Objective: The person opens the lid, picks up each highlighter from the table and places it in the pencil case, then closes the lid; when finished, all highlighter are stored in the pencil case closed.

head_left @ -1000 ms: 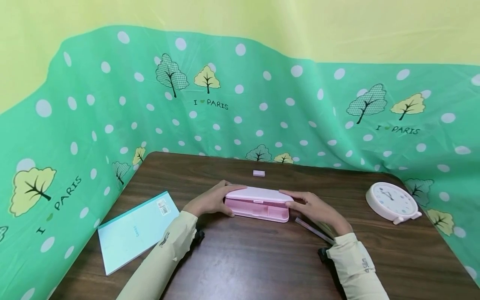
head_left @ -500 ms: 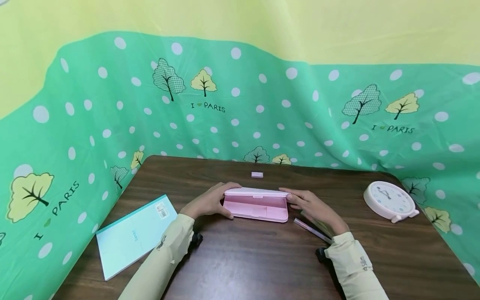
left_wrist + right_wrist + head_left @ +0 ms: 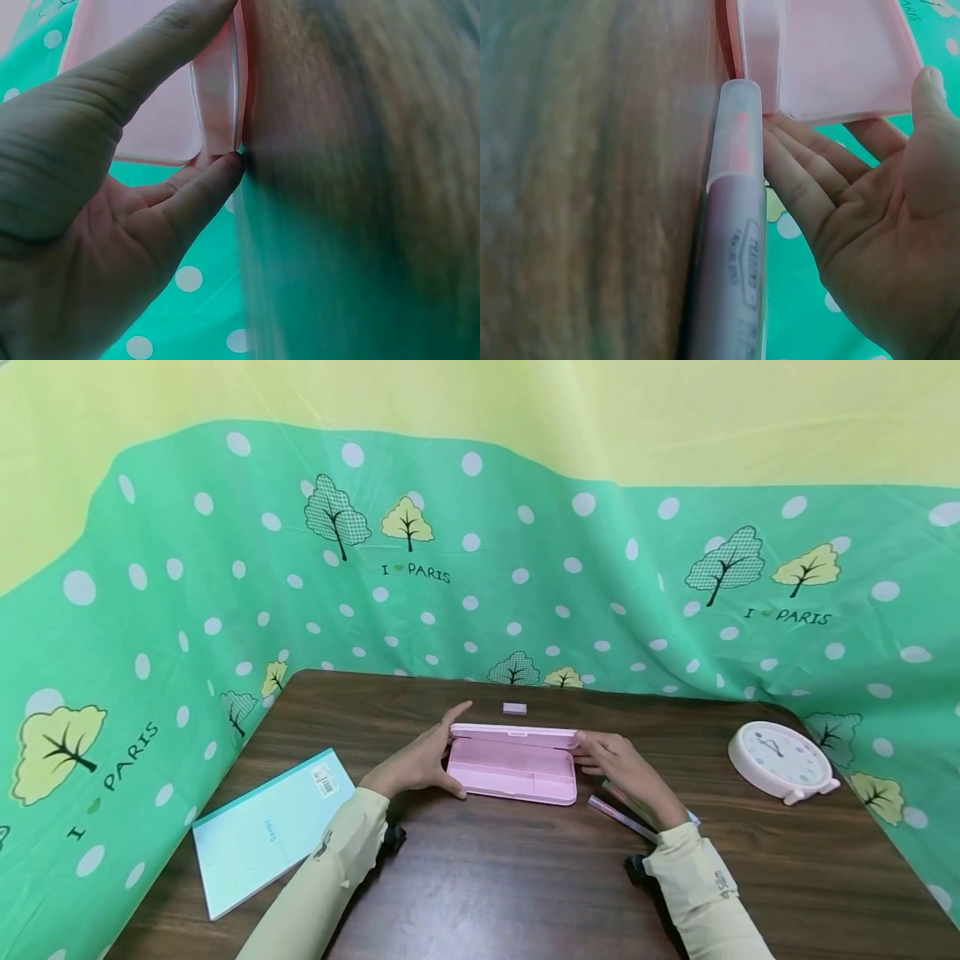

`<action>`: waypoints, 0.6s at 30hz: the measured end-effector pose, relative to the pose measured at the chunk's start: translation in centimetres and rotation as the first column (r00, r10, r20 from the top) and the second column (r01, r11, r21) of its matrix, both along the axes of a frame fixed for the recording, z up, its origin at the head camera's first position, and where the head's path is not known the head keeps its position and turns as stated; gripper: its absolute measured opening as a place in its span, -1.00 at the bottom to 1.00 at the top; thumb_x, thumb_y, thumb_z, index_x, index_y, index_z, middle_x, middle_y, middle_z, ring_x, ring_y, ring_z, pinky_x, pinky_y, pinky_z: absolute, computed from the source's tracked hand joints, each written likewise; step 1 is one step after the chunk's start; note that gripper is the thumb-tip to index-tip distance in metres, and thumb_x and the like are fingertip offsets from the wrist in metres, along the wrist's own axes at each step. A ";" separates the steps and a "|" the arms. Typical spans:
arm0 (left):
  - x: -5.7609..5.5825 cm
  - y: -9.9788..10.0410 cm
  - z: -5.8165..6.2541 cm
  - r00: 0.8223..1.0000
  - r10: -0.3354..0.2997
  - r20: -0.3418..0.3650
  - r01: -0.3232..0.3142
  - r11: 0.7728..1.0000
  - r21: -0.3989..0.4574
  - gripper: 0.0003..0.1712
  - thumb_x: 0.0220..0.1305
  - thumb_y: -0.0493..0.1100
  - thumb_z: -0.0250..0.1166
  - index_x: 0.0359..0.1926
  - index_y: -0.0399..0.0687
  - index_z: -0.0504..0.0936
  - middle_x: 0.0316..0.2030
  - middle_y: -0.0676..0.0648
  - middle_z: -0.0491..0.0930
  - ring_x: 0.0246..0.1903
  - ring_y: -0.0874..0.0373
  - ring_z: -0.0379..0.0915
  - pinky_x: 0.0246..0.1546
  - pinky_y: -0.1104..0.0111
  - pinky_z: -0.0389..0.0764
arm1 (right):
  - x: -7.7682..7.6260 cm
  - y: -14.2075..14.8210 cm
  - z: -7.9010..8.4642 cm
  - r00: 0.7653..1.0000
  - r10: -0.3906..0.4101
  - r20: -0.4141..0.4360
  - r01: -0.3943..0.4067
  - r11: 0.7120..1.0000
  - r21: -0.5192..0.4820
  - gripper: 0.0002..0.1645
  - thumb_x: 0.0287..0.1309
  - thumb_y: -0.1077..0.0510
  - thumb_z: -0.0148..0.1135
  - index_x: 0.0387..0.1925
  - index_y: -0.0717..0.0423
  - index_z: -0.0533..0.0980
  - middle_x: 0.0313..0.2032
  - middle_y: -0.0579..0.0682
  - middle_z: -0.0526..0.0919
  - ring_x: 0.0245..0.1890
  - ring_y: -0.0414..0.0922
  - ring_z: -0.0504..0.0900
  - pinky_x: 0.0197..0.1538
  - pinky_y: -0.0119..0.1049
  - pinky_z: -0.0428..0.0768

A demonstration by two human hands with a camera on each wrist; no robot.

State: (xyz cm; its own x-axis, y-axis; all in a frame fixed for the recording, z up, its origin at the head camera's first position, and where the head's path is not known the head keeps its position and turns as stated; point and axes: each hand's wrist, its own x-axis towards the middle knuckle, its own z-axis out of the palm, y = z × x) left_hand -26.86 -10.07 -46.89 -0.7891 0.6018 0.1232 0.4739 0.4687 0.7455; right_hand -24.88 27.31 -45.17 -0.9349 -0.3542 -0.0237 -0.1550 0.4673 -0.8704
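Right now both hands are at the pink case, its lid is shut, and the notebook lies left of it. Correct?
Not quite: the lid is open, as the head view shows. Left hand and right hand are at the pink case; the notebook lies left of it.

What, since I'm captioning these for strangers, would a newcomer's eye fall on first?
Probably the open pink case, between the left hand and the right hand on the dark table. Next, the green dotted curtain behind, and the pale round clock toward the table's right end.
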 end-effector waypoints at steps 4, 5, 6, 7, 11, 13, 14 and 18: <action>0.3 0.1 0.3 1.000 -0.007 0.013 0.007 1.000 0.024 0.87 -0.10 -0.05 0.85 0.75 0.16 -0.54 0.73 -0.33 -0.29 0.64 -0.34 -0.03 0.56 -0.15 0.18 | -0.1 -0.2 0.0 0.999 -0.044 -0.019 0.044 0.999 0.018 -0.23 0.79 -0.12 -0.16 0.30 0.60 0.49 0.11 0.49 0.69 0.17 0.37 0.71 0.09 0.07 0.75; 0.3 0.2 0.3 1.000 -0.004 0.020 0.004 1.000 0.024 0.90 -0.10 -0.07 0.85 0.73 0.18 -0.60 0.73 -0.33 -0.34 0.64 -0.33 -0.05 0.57 -0.14 0.15 | -0.1 -0.3 0.0 0.998 -0.056 -0.022 0.056 0.998 0.021 -0.22 0.79 -0.13 -0.16 0.30 0.60 0.49 0.10 0.49 0.70 0.15 0.36 0.73 0.07 0.06 0.75; 0.5 0.3 0.5 0.999 0.002 0.036 -0.003 1.000 0.022 0.93 -0.10 -0.10 0.86 0.72 0.19 -0.65 0.73 -0.34 -0.36 0.64 -0.33 -0.04 0.57 -0.15 0.12 | -0.1 -0.3 0.0 0.998 -0.066 -0.025 0.067 0.997 0.025 -0.21 0.79 -0.14 -0.17 0.30 0.60 0.49 0.09 0.48 0.71 0.14 0.36 0.73 0.06 0.06 0.76; 0.6 0.3 0.6 0.999 0.010 0.047 -0.011 1.000 0.015 0.95 -0.10 -0.12 0.85 0.70 0.21 -0.69 0.72 -0.35 -0.37 0.64 -0.31 -0.02 0.58 -0.13 0.12 | -0.1 -0.4 0.0 0.997 -0.075 -0.026 0.076 0.997 0.030 -0.20 0.79 -0.15 -0.17 0.31 0.60 0.49 0.08 0.48 0.72 0.13 0.35 0.74 0.04 0.05 0.77; 0.7 0.4 0.7 0.999 0.033 0.040 -0.032 0.999 -0.021 1.00 -0.12 -0.14 0.86 0.66 0.24 -0.78 0.69 -0.47 -0.27 0.58 -0.29 0.14 0.55 -0.13 0.19 | 0.0 -0.6 0.1 0.995 -0.098 -0.018 0.099 0.995 0.030 -0.17 0.79 -0.19 -0.19 0.35 0.57 0.46 0.10 0.48 0.71 0.12 0.35 0.75 0.03 0.07 0.77; 0.7 0.4 0.7 0.999 0.029 0.038 -0.029 0.999 -0.021 1.00 -0.12 -0.13 0.86 0.65 0.21 -0.79 0.68 -0.51 -0.22 0.56 -0.29 0.18 0.55 -0.12 0.21 | 0.1 -0.8 0.2 0.994 -0.108 -0.011 0.108 0.994 0.022 -0.16 0.78 -0.20 -0.20 0.36 0.56 0.46 0.11 0.48 0.71 0.12 0.34 0.75 0.04 0.09 0.77; 0.7 0.3 0.6 0.999 0.026 0.036 -0.025 1.000 -0.019 1.01 -0.13 -0.13 0.86 0.65 0.20 -0.80 0.67 -0.53 -0.19 0.55 -0.29 0.20 0.54 -0.12 0.22 | 0.1 -0.8 0.2 0.994 -0.112 -0.007 0.112 0.994 0.018 -0.16 0.78 -0.21 -0.21 0.37 0.55 0.45 0.11 0.48 0.71 0.12 0.34 0.75 0.04 0.10 0.76; 0.2 0.1 -0.2 1.000 0.003 0.016 -0.003 1.000 0.010 1.00 -0.10 -0.03 0.85 0.65 0.21 -0.81 0.67 -0.50 -0.18 0.52 -0.25 0.24 0.55 -0.04 0.24 | -0.1 -1.2 0.3 0.989 -0.151 0.011 0.151 0.989 0.010 -0.11 0.77 -0.27 -0.22 0.38 0.54 0.45 0.08 0.46 0.73 0.09 0.31 0.77 0.04 0.12 0.76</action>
State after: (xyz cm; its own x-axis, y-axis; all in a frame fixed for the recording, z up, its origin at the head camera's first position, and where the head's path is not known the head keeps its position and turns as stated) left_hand -26.62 -9.99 -47.13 -0.7927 0.5983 0.1165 0.4604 0.4624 0.7578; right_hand -24.93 26.15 -44.86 -0.9772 -0.2091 -0.0373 -0.0722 0.4921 -0.8675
